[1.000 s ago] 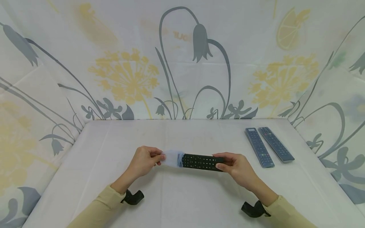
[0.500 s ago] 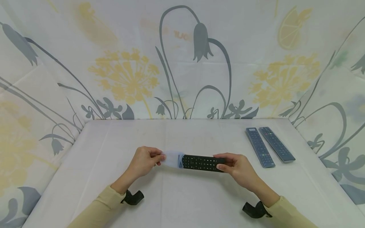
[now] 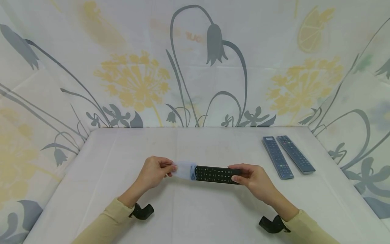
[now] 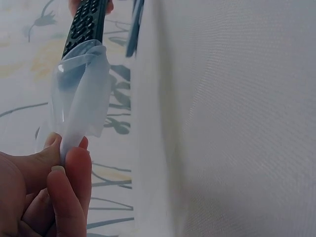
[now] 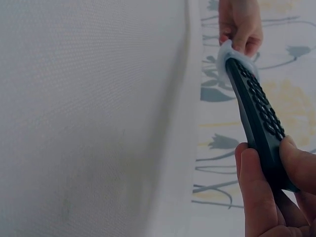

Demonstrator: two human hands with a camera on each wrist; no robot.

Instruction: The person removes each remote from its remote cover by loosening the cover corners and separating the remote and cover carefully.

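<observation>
A black remote control [image 3: 213,174] is held level above the white table, buttons facing up. My right hand [image 3: 253,179] grips its right end, thumb on the button face and fingers beneath. Over the remote's left end sits a thin translucent plastic sleeve [image 3: 183,169], its mouth bunched into folds around the remote. My left hand [image 3: 156,173] pinches the sleeve's far left end between thumb and fingers. In the left wrist view the loose sleeve [image 4: 84,94] stretches from the fingertips to the remote [image 4: 89,24].
Two more remotes, a left one [image 3: 277,158] and a right one [image 3: 295,154], lie side by side at the back right of the table [image 3: 195,213], both with a bluish sheen. A flower-patterned cloth [image 3: 195,67] stands behind the table and along both sides.
Over the last second the remote and right hand have shifted very slightly right. The left hand keeps its pinch on the sleeve in nearly the same place.
</observation>
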